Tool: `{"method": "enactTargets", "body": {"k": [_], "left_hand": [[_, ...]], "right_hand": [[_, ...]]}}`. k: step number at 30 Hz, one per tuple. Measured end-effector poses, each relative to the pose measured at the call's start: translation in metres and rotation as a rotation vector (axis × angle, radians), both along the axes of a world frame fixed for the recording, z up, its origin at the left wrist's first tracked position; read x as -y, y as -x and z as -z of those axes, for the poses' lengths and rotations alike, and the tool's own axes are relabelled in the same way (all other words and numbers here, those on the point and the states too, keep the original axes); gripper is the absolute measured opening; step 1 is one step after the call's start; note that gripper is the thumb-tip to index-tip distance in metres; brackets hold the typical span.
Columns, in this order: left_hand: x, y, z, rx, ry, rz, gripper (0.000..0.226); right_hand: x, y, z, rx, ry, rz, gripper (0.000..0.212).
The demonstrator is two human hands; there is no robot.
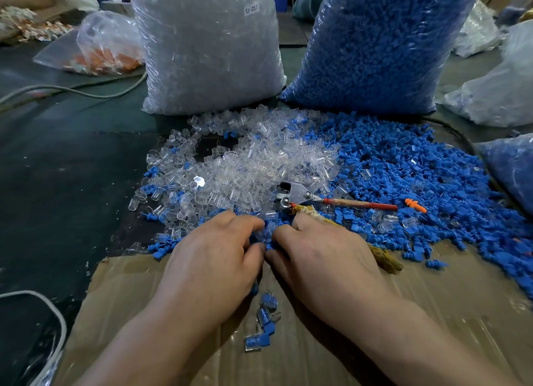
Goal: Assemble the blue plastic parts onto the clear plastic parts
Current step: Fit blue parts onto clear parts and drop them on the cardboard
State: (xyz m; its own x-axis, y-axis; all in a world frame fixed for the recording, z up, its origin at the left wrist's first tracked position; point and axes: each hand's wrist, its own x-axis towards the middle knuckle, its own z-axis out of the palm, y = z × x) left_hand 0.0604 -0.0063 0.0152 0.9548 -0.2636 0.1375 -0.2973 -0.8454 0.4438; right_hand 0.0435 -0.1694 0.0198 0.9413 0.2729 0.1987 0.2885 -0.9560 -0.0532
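Note:
A heap of clear plastic parts (239, 166) lies in the middle of the table, with a wide spread of blue plastic parts (403, 166) to its right. My left hand (213, 258) and my right hand (320, 256) meet at the near edge of the heaps, fingers curled around small blue and clear pieces (266, 235) held between them. What exactly each hand pinches is mostly hidden by the fingers. A few assembled blue-in-clear pieces (264, 322) lie on the cardboard sheet (432, 313) between my forearms.
A big bag of clear parts (207, 45) and a big bag of blue parts (375, 45) stand at the back. Red-handled cutters (331, 202) and an orange earplug (415, 205) lie among the parts. More bags sit at the right; a grey cable (72, 91) runs at left.

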Motion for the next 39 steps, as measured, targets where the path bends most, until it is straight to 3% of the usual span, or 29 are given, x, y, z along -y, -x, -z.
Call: {"method": "enactTargets", "body": {"k": [4,7,9,12,16,19,22,25,28,31,35,39], "left_hand": [[-0.002,0.001,0.001,0.004,0.075,-0.039,0.012],[-0.001,0.000,0.005,0.014,0.159,-0.077,0.013],[0.000,0.000,0.005,0.055,0.233,-0.098,0.011],[-0.002,0.000,0.005,0.066,0.429,-0.167,0.009],[-0.001,0.002,0.001,-0.095,0.896,-0.205,0.014],[-0.004,0.000,0.000,-0.134,0.938,-0.223,0.010],[-0.009,-0.002,0.005,-0.169,0.913,-0.200,0.012],[-0.011,0.000,0.009,-0.107,0.708,-0.141,0.011],[-0.009,0.004,0.009,-0.027,0.578,-0.116,0.012],[-0.009,0.005,0.006,-0.061,0.577,-0.077,0.012],[-0.009,0.009,0.001,-0.147,0.572,0.045,0.021],[-0.009,0.008,-0.001,-0.076,0.677,-0.060,0.031]], "right_hand": [[0.002,-0.001,0.002,-0.044,-0.036,-0.019,0.013],[0.007,-0.001,0.001,-0.035,-0.080,-0.035,0.007],[0.011,-0.002,-0.001,-0.048,-0.174,-0.037,0.013],[0.016,-0.002,-0.002,-0.062,-0.419,-0.002,0.016],[0.020,-0.003,-0.006,-0.216,-0.944,0.118,0.011],[0.022,-0.003,-0.010,-0.412,-1.275,0.128,0.012],[0.021,-0.001,-0.011,-0.540,-1.444,0.116,0.012],[0.018,0.001,-0.006,-0.561,-1.377,0.117,0.015],[0.017,0.003,0.000,-0.410,-1.052,0.094,0.014],[0.015,0.005,0.000,-0.310,-0.886,0.088,0.013],[0.013,0.006,-0.001,-0.256,-0.861,0.094,0.010],[0.011,0.006,0.000,-0.224,-0.831,0.084,0.008]]}}
